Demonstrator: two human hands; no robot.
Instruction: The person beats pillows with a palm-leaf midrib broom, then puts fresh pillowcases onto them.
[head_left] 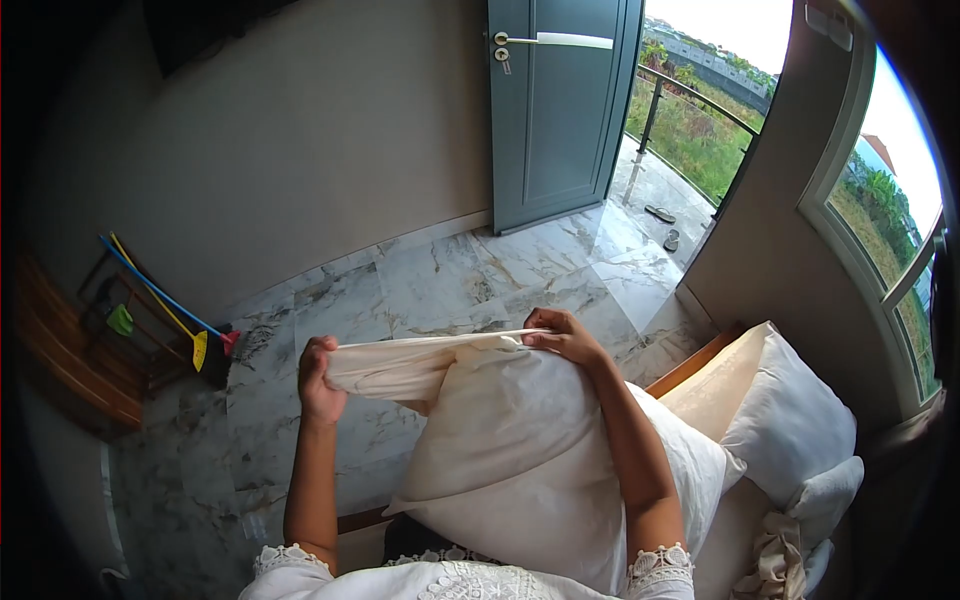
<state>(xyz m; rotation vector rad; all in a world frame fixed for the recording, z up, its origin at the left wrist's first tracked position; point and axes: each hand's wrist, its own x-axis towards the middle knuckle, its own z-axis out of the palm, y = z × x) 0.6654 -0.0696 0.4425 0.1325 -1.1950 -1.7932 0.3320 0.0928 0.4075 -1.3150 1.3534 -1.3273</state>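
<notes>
A cream pillowcase (390,370) is stretched taut between my hands, its edge pulled out to the left. My left hand (321,380) is closed on the left end of the cloth. At the other end, my right hand (562,337) pinches the cloth edge beside a corner of a white pillow (520,420). The pillow lies against my front, partly wrapped in cream fabric, and my right forearm rests along its right side. How far the pillow reaches into the case is hidden by the folds.
More pillows (790,410) and a crumpled cloth (775,560) lie at the right beside a wooden edge (690,362). Beyond the marble floor (430,290) stands an open grey-blue door (560,110). Brooms (165,300) lean by wooden furniture (70,350) at the left.
</notes>
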